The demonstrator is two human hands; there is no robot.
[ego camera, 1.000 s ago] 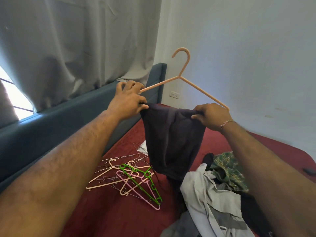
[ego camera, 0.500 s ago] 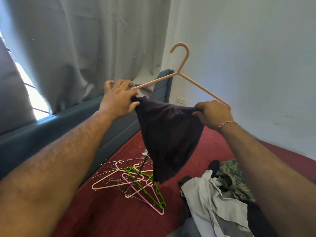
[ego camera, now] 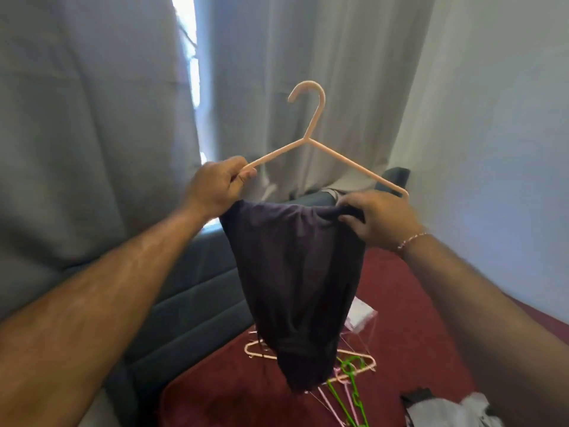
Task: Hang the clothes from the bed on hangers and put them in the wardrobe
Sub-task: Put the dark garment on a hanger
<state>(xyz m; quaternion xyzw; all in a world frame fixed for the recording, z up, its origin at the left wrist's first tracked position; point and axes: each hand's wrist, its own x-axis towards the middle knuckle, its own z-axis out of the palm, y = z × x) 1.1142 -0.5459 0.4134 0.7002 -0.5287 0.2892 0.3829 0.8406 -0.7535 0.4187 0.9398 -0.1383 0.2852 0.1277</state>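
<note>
Head view: we hold a peach hanger (ego camera: 311,131) up in front of the grey curtain (ego camera: 92,118), hook upward and curling to the left. Our left hand (ego camera: 215,188) is closed around the end of the hanger's left arm, fingers curled over the thin bar. Our right hand (ego camera: 377,220) is pinched shut on the top edge of a dark garment (ego camera: 295,272) just below the right end of the hanger, and a thin bracelet (ego camera: 411,240) sits on that wrist. The garment is draped across the hanger's lower part between our two hands and hangs down in a narrowing fold, clear of the bed.

Below it the red bedspread (ego camera: 400,318) stretches to the right, with a loose pile of spare hangers (ego camera: 351,374), peach, pink and green, lying near the garment's lower tip and partly hidden by it. A heap of other clothes (ego camera: 446,409) shows at the near right corner. The blue-grey headboard (ego camera: 191,288) runs along the left, under the curtain, and a pale wall (ego camera: 492,134) fills the right side.
</note>
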